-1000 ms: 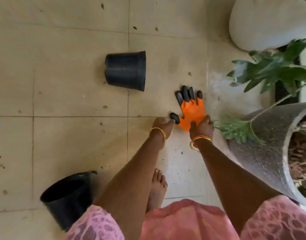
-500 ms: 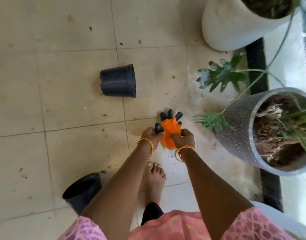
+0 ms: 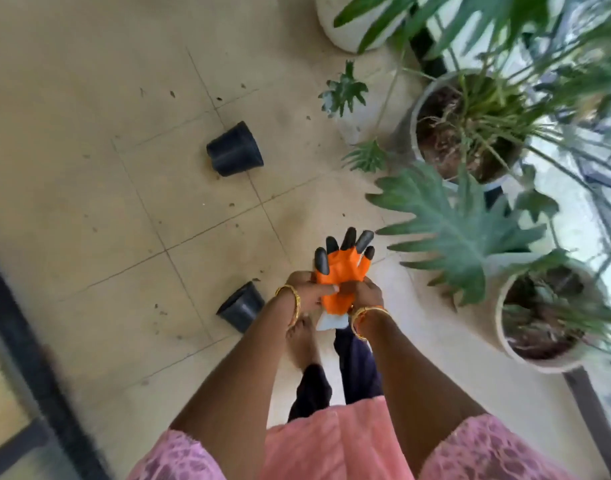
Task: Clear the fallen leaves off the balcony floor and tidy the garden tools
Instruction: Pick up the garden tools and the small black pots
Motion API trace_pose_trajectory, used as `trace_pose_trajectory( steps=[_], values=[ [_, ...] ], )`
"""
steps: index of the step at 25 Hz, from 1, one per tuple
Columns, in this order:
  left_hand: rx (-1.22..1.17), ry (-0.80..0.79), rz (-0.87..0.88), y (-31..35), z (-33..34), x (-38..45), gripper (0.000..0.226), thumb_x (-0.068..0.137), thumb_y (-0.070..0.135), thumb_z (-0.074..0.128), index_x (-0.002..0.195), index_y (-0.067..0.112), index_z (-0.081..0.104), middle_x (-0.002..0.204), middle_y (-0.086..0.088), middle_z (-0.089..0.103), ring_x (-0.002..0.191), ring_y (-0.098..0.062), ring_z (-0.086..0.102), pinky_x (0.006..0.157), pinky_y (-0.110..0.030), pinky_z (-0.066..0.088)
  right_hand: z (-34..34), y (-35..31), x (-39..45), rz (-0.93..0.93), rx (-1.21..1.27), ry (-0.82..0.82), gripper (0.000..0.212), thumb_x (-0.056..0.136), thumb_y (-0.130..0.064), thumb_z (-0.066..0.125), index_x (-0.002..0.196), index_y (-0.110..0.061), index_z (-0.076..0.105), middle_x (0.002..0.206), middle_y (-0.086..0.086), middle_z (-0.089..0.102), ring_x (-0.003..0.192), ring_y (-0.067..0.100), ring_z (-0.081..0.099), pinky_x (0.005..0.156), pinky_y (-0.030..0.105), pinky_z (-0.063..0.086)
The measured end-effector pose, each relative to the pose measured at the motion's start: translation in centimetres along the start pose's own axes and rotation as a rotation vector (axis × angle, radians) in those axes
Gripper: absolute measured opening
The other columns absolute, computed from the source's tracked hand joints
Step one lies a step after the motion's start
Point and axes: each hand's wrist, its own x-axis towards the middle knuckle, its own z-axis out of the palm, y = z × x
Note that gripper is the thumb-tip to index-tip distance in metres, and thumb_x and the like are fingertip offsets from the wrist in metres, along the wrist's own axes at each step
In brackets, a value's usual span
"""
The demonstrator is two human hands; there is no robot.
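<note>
Both hands grip the orange glove (image 3: 340, 277), left hand (image 3: 309, 291) and right hand (image 3: 366, 294) curled around its cuff; 2 black pots (image 3: 235, 148) lie left of the glove.

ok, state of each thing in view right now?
glove: off the floor, held in both hands
left hand: grips the glove
right hand: grips the glove
far black pot: tipped on its side, on the floor
near black pot: tipped, mouth sideways, on the floor
floor: leaf bits scattered
planters: upright, planted
</note>
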Motion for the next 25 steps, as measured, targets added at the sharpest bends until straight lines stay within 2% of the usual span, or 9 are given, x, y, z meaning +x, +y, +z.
trace_pose_trajectory(
  steps=[2, 5, 7, 10, 12, 16, 20, 22, 25],
  values=[
    [0.198, -0.066, 0.016, -1.7, 1.2, -1.7, 0.032, 0.074, 0.011, 0.079, 0.103, 0.011, 0.065, 0.106, -0.008, 0.068, 0.095, -0.026, 0.065, 0.093, -0.042, 0.052, -2.6, 3.1, 0.4, 0.058, 0.08, 0.042, 0.025, 0.062, -0.005, 0.06, 0.084, -0.015, 0.066, 0.077, 0.012, 0.066, 0.071, 0.027, 0.062, 0.066, 0.038, 0.055],
    [0.371, -0.086, 0.03, -3.6, 4.0, -3.9, 0.039, 0.079, 0.007, 0.074, 0.115, 0.005, 0.06, 0.116, -0.015, 0.066, 0.107, -0.029, 0.062, 0.097, -0.043, 0.048, -7.5, 9.7, 3.4, 0.172, 0.239, 0.09, 0.044, 0.056, -0.03, 0.068, 0.099, -0.022, 0.063, 0.105, 0.015, 0.069, 0.08, 0.027, 0.069, 0.07, 0.043, 0.057],
    [0.46, -0.104, 0.0, -4.8, 5.8, -5.0, 0.036, 0.082, 0.004, 0.069, 0.116, 0.004, 0.059, 0.119, -0.019, 0.064, 0.109, -0.032, 0.061, 0.095, -0.045, 0.049, -9.1, 9.6, 0.6, 0.218, 0.412, 0.092, 0.022, 0.074, -0.025, 0.066, 0.093, -0.015, 0.06, 0.095, 0.017, 0.067, 0.076, 0.027, 0.065, 0.074, 0.041, 0.053],
    [0.578, -0.134, -0.017, -5.6, 8.5, -6.8, 0.035, 0.084, -0.001, 0.063, 0.118, 0.004, 0.056, 0.121, -0.022, 0.062, 0.101, -0.029, 0.061, 0.082, -0.034, 0.053, -11.6, 8.9, -1.5, 0.194, 0.613, 0.075, 0.019, 0.083, -0.017, 0.061, 0.1, -0.01, 0.063, 0.103, 0.014, 0.065, 0.091, 0.028, 0.061, 0.08, 0.039, 0.049],
    [0.629, -0.133, 0.02, -5.8, 11.7, -8.1, 0.035, 0.087, -0.004, 0.059, 0.121, 0.0, 0.055, 0.122, -0.022, 0.06, 0.094, -0.02, 0.055, 0.066, -0.022, 0.05, -13.9, 10.7, -0.4, 0.19, 0.672, 0.051, 0.015, 0.082, -0.018, 0.062, 0.094, -0.011, 0.064, 0.096, 0.013, 0.064, 0.083, 0.026, 0.06, 0.076, 0.038, 0.048],
    [0.495, -0.241, 0.239, -7.7, 18.7, -10.6, 0.016, 0.092, 0.019, 0.053, 0.098, 0.009, 0.063, 0.112, -0.022, 0.06, 0.082, -0.026, 0.057, 0.09, -0.039, 0.044, -19.9, 14.4, -1.8, 0.203, 0.788, 0.08, 0.022, 0.082, -0.029, 0.068, 0.096, -0.012, 0.062, 0.088, 0.01, 0.066, 0.075, 0.022, 0.062, 0.081, 0.043, 0.052],
    [0.916, -0.309, -0.181, -11.2, 19.9, -10.8, 0.01, 0.083, 0.013, 0.071, 0.088, 0.008, 0.064, 0.091, -0.016, 0.064, 0.064, -0.019, 0.058, 0.061, -0.024, 0.048, -27.5, 19.6, -4.6, 0.12, 1.099, 0.019, 0.058, 0.09, -0.027, 0.059, 0.134, 0.007, 0.043, 0.125, 0.025, 0.055, 0.105, 0.039, 0.058, 0.059, 0.023, 0.055],
    [0.909, -0.467, -0.309, -13.8, 23.0, -12.5, 0.032, 0.076, 0.018, 0.078, 0.103, 0.006, 0.066, 0.099, -0.013, 0.069, 0.082, -0.02, 0.065, 0.075, -0.029, 0.053, -32.1, 23.4, -6.0, 0.117, 1.099, -0.004, 0.056, 0.085, -0.023, 0.065, 0.132, 0.002, 0.048, 0.113, 0.02, 0.063, 0.098, 0.034, 0.063, 0.064, 0.029, 0.054],
    [1.012, -0.514, -0.289, -18.2, 29.2, -15.4, 0.029, 0.078, 0.011, 0.075, 0.105, 0.013, 0.065, 0.102, -0.007, 0.069, 0.091, -0.02, 0.064, 0.085, -0.034, 0.052, -39.2, 30.2, -8.5, 0.081, 1.238, 0.025, 0.026, 0.085, -0.013, 0.06, 0.111, -0.007, 0.06, 0.092, 0.012, 0.066, 0.081, 0.024, 0.064, 0.067, 0.032, 0.052]
  ],
)
